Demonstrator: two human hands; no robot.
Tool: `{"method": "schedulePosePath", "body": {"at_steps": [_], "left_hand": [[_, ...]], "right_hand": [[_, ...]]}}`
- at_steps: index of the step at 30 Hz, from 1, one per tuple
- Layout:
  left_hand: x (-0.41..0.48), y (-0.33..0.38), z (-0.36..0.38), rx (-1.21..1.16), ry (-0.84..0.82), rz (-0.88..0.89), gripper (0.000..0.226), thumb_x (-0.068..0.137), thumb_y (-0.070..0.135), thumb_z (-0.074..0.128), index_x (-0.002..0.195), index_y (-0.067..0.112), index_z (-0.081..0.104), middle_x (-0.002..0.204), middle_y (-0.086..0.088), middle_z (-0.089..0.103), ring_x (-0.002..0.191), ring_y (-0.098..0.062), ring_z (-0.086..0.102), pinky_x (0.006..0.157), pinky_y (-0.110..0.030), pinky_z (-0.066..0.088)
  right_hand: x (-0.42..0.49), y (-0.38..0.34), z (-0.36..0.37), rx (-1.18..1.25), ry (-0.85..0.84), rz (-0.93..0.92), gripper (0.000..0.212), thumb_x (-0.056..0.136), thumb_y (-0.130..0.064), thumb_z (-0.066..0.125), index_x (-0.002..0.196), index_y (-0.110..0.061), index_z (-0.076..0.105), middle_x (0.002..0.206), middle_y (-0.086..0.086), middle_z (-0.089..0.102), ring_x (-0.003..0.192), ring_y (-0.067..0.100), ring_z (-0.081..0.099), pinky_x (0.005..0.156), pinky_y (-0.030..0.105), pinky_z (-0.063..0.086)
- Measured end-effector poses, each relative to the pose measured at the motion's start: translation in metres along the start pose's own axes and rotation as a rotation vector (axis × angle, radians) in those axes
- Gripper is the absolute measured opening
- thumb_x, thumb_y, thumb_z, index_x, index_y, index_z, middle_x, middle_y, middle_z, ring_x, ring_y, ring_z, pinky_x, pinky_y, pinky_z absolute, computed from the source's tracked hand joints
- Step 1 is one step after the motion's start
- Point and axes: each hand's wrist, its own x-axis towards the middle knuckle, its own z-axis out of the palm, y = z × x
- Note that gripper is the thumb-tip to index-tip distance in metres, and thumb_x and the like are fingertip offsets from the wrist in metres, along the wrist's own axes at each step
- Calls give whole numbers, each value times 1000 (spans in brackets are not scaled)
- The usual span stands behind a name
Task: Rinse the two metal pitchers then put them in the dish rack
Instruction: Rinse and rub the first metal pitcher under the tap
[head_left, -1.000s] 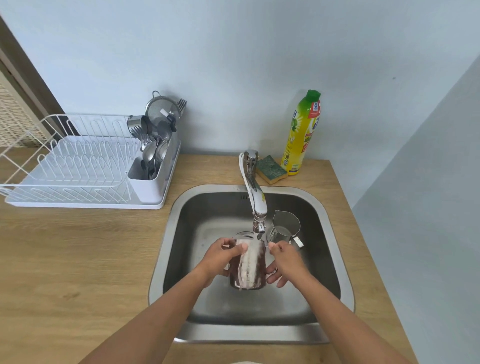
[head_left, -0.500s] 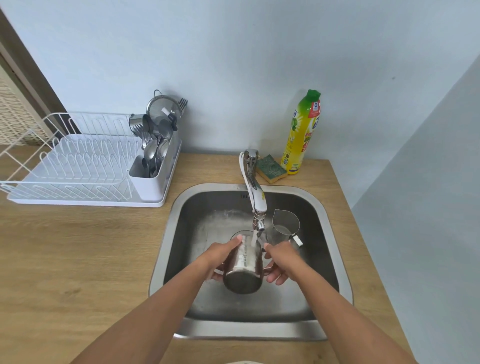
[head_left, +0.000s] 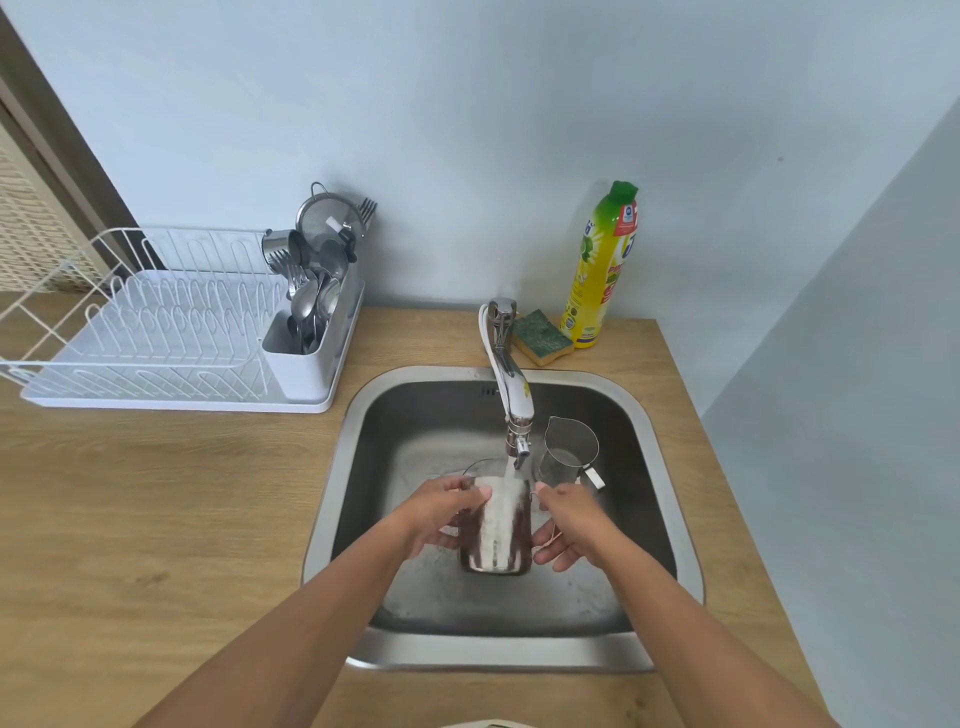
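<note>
Two hands, left (head_left: 441, 514) and right (head_left: 571, 525), clamp one pitcher (head_left: 496, 535); second pitcher (head_left: 569, 452) beside.

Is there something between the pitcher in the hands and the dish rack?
Nothing visible. Between the held pitcher and the dish rack lie only the sink rim and bare counter.

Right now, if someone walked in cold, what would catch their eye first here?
Probably the metal pitcher held by both hands, left hand and right hand, under the running faucet in the middle of the sink. Next, the yellow dish soap bottle against the back wall, and the white dish rack on the counter's left.
</note>
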Motion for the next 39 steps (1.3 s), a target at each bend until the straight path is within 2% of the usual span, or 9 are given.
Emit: {"method": "schedulePosePath", "body": {"at_steps": [6,11,13,16,21,26,30,36,39], "left_hand": [[3,-13,7,-73,-69,56,59,82,-1,75,133,13,50,124,-6,67,108,-21,66,95,-40,55],[-1,-11,25,37,-43,128,65,77,-9,76,126,20,45,116,4,63,88,-10,69,87,-34,56],[0,-11,29,64,-15,190,68,72,-10,78,123,21,46,119,-1,64,93,-13,69,89,-34,55],[1,-11,32,95,78,302,76,61,-5,85,123,23,51,126,-2,65,112,-17,63,99,-36,52],[-7,-2,33,191,264,456,73,66,-4,84,124,27,53,114,20,63,108,2,57,90,-13,45],[-15,6,22,431,435,606,79,68,18,89,130,41,46,138,18,56,121,-6,54,100,-30,48],[-26,9,10,467,470,695,79,61,30,92,125,45,47,137,22,54,132,-7,47,104,-32,45],[-40,4,-3,321,373,565,68,62,20,91,117,35,55,114,22,61,106,21,49,81,0,34],[-36,-5,-5,178,314,454,68,60,15,93,118,24,57,113,14,65,108,5,57,84,-6,39]], "right_hand": [[-7,13,-7,-26,115,-100,23,97,-34,49,99,-11,53,81,17,65,56,27,58,49,31,52],[-12,18,-13,-64,213,-165,15,90,-26,57,79,-18,58,81,9,64,65,23,57,57,33,56],[-16,19,-16,-19,238,-192,15,91,-21,60,77,-17,60,85,10,65,72,22,58,63,35,57],[-21,21,-19,80,244,-261,14,93,-14,59,80,-12,63,82,8,58,75,19,54,70,36,55],[-20,19,-15,207,251,-338,11,95,-12,57,87,-11,64,86,5,59,80,16,55,78,36,58],[-8,9,-4,289,193,-366,11,97,-17,57,95,-10,65,106,14,66,100,24,64,78,32,59],[-3,0,6,325,87,-357,12,100,-17,53,94,-14,62,105,7,68,103,19,65,77,34,59],[-9,2,14,245,-30,-277,13,101,-27,49,97,-18,59,98,7,64,90,25,66,68,33,55],[-12,8,13,223,-55,-256,14,101,-28,49,95,-18,57,92,10,61,79,27,66,59,31,55]]}}
